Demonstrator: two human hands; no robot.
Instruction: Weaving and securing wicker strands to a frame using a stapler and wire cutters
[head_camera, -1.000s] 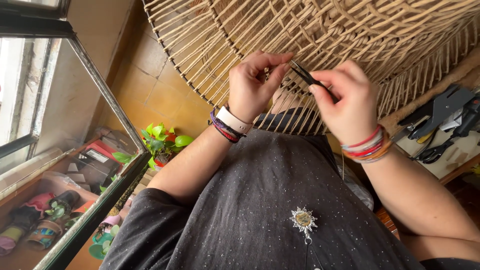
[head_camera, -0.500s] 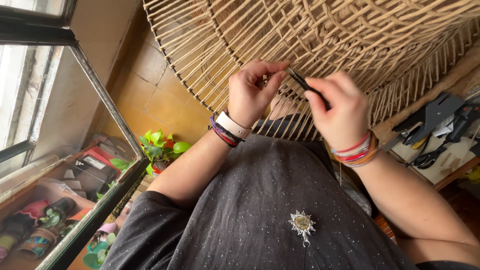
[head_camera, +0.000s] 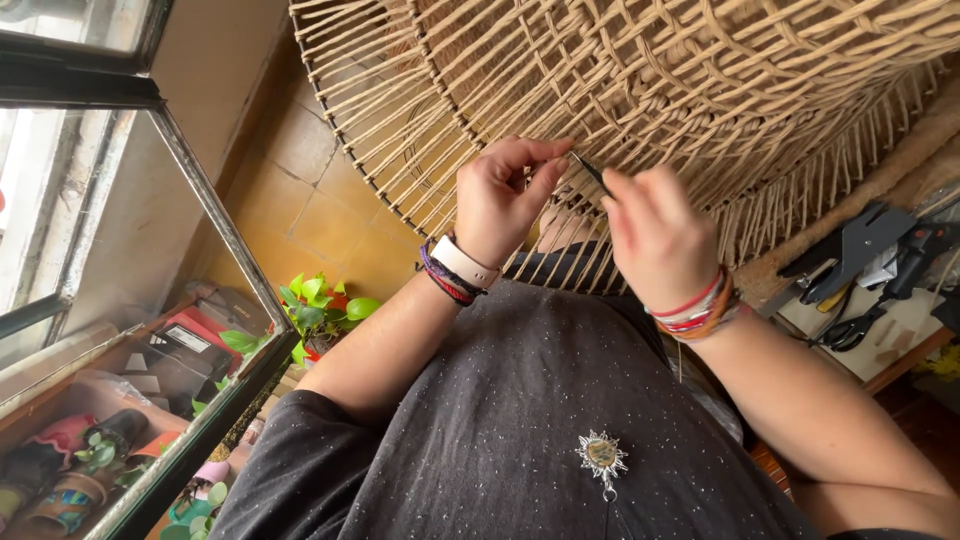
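The thin dark tool (head_camera: 592, 172) sits between our two hands, close against the woven cord wheel (head_camera: 640, 90). Our right hand (head_camera: 655, 235) pinches its lower end in a narrow grip, while our left hand (head_camera: 500, 195) closes thumb and forefinger near its upper tip.

A dark speckled shirt (head_camera: 520, 420) with a sun-shaped pendant (head_camera: 601, 455), and bright bracelets (head_camera: 700, 308) on both wrists.

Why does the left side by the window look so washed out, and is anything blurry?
Head view: daylight overexposes the window; the left hand, right hand and woven cord frame are evenly lit and sharp; edges curve slightly from the wide lens.
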